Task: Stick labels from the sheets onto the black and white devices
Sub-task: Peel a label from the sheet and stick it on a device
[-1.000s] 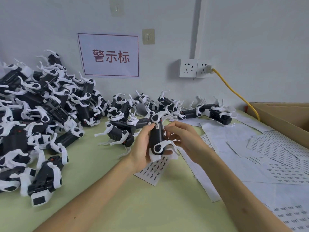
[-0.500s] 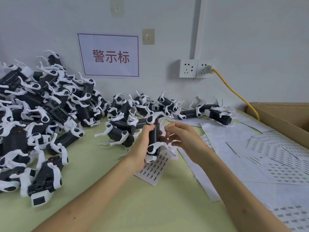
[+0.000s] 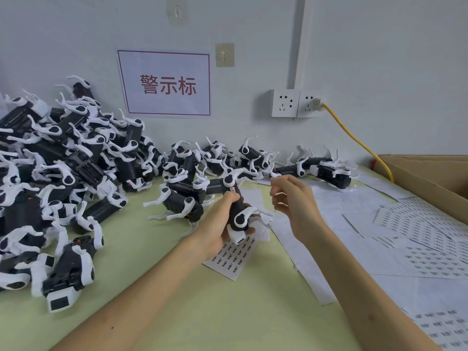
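Gripping one black and white device [image 3: 239, 207] above the green table [image 3: 152, 287], a worker's left hand [image 3: 215, 231] curls fingers and thumb round its dark body. The right hand [image 3: 293, 201] hangs just beside it without touching, fingers loosely curled and nothing visible between them. A small pale patch [image 3: 232, 189] near the device's upper end looks like a label, though it is too small to read.

The risk from here seems to lie in the finish. An edge not rubbed flat could lift. The thin white legs could also snag on neighbouring units when this one is put down. Dropped into the wrong heap, a labelled unit could be lost among unlabelled ones, since nothing visible separates the two.

A label sheet [image 3: 235, 257] lies directly under the left hand, partly covered by hand and device, which would make the next peel awkward. More sheets [image 3: 415, 224] are spread loosely and overlapping to the right, reaching a cardboard box [image 3: 430, 178]. A big pile of devices [image 3: 63, 173] crowds the left side, and a row of them [image 3: 253, 158] runs along the wall. One stands close beside the left hand [image 3: 182, 198], narrowing the working space. A yellow cable [image 3: 354, 138] runs from the wall socket [image 3: 296, 102] toward the box.
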Available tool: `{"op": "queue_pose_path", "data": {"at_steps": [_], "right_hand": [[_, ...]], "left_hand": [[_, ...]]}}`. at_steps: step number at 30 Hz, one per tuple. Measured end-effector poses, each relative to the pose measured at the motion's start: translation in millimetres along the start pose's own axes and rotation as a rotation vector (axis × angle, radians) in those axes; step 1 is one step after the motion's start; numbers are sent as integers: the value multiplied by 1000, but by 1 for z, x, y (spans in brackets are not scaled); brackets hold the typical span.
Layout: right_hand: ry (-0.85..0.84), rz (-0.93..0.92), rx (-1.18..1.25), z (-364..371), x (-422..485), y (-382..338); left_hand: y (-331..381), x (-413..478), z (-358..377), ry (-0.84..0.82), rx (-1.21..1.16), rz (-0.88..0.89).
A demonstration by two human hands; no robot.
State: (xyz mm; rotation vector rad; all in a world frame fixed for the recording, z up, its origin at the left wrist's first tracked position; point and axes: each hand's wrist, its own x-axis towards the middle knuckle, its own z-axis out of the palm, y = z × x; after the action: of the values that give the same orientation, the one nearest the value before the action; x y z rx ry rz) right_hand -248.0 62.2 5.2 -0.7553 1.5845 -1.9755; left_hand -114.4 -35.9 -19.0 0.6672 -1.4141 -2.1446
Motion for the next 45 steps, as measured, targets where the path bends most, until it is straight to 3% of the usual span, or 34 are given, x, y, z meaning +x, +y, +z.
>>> {"op": "queue_pose_path", "data": {"at_steps": [5, 10, 12, 15, 22, 25, 31, 33, 36, 38, 42, 45], "right_hand": [[23, -99, 7, -4, 4, 0], [-164, -93, -221, -11, 11, 1], [-326, -34, -330, -14, 11, 1], [-531, 62, -301, -16, 5, 3], [-382, 46, -269, -16, 7, 2], [-355, 135, -59, -10, 3, 2], [-301, 324, 424, -8, 2, 1], [-307, 376, 494, -11, 4, 1], [-282, 434, 633, -15, 8, 3], [-226, 369, 849, -21, 12, -2], [-164, -68, 1425, -78, 22, -23], [-3, -159, 1442, -108, 24, -24]], "left_hand": [[0, -5, 1, -142, 119, -73], [3, -10, -3, -301, 243, -93], [5, -8, -5, -266, 263, -107], [8, -5, -8, -102, 182, -114], [19, -2, -17, 132, -212, 229], [25, 1, -16, 245, -186, 435], [11, -1, -22, 760, 529, 892], [10, -2, -21, 836, 673, 921], [12, -3, -20, 888, 673, 852], [13, -4, -22, 885, 592, 849], [16, -4, -25, 858, 452, 839], [16, -3, -24, 841, 460, 827]]}}
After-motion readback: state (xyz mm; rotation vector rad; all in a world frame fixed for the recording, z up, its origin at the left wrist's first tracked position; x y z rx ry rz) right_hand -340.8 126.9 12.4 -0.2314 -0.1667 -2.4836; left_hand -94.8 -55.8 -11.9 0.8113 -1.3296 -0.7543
